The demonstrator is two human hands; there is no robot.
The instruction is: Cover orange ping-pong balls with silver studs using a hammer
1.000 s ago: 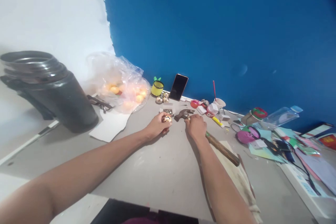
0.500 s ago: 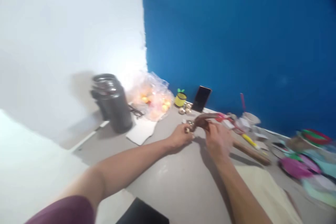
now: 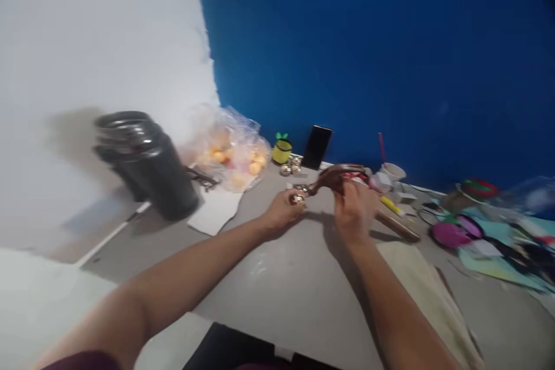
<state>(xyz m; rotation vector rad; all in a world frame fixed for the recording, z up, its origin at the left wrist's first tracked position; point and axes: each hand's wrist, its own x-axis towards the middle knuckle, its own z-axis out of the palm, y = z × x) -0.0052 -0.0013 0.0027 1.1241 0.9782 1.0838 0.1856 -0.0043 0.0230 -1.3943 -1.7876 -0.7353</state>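
Note:
My left hand (image 3: pixel 281 211) is closed around a shiny gold ball (image 3: pixel 298 199), like a small bell, just above the grey table. A curved brown strip (image 3: pixel 332 178), strap-like, runs from close to that ball into my right hand (image 3: pixel 356 211), whose fingers pinch it from above. Whether strip and ball are joined I cannot tell. Several more gold balls (image 3: pixel 290 167) lie behind my left hand, beside a small yellow pot (image 3: pixel 282 151) with green leaf shapes. To the right of my right hand lies a brown stick-like piece (image 3: pixel 401 228).
A large dark flask (image 3: pixel 160 173) stands at left, with white paper (image 3: pixel 217 211) and a clear bag of orange items (image 3: pixel 232 153) near it. A phone (image 3: pixel 317 147) leans on the blue wall. At right are a paper cup (image 3: pixel 393 171), a pink round item (image 3: pixel 457 232) and cream cloth (image 3: pixel 420 283).
My view has turned somewhat to the right, so everything sits further left in the picture. Both hands keep their hold, and the gold ball in my left hand shows more clearly.

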